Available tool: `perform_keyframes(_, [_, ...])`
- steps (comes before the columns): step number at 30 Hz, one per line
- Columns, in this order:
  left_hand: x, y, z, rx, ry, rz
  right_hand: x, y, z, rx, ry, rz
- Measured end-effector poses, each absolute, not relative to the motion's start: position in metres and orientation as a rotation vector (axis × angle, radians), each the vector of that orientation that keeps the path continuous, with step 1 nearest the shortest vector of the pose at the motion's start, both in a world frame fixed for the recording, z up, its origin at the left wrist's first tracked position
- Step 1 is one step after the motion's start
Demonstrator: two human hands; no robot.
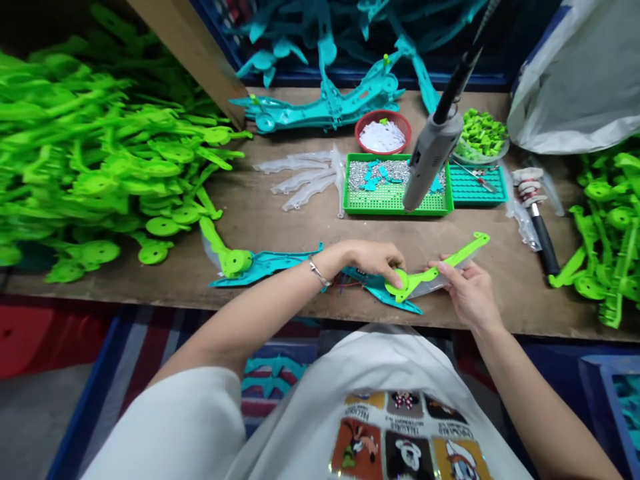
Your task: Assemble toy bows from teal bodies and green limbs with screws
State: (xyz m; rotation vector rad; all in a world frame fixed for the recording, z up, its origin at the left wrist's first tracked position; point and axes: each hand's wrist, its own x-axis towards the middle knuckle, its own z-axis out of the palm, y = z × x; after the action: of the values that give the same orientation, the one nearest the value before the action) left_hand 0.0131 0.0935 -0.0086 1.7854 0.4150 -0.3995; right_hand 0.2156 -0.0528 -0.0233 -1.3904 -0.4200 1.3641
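A long turquoise plastic frame (280, 262) lies along the table's front, with a lime-green arm (235, 261) on its left end. At its right end sits another lime-green plastic arm (415, 283), angled up to the right, with a translucent strip (434, 285) along its lower side. My left hand (377, 259) reaches over the frame, fingers bent and pressed on the arm's round end; its grip underneath is hidden. My right hand (470, 290) pinches the arm and strip between thumb and fingers. Thin wires (345, 283) show by the frame's middle.
Lime-green parts are heaped left (100, 160) and right (615, 227). Behind my hands stand a green screw tray (400, 208), a red basket (358, 137) and a bowl of green pieces (483, 133). A powered screwdriver (430, 160) hangs over the tray. A black-handled mallet (543, 237) lies right.
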Motion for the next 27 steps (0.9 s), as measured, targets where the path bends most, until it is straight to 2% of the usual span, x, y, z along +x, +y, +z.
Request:
perform_keyframes(7, [0.017,0.09,-0.028,1.737,0.485,-0.295,0.192,-0.059,-0.036,-1.377,-0.238,1.439])
perform_keyframes(16, [0.02,0.109,-0.017,1.598,0.525,-0.347,0.198,-0.054,-0.044,-1.341,-0.293,1.431])
perform_keyframes(21, [0.019,0.107,-0.021,1.806,0.412,-0.334,0.194,-0.056,-0.042,-1.371,-0.311,1.399])
perform_keyframes(27, [0.014,0.111,-0.029,1.831,0.316,-0.235,0.175,-0.061,-0.033,-1.441,-0.4,1.585])
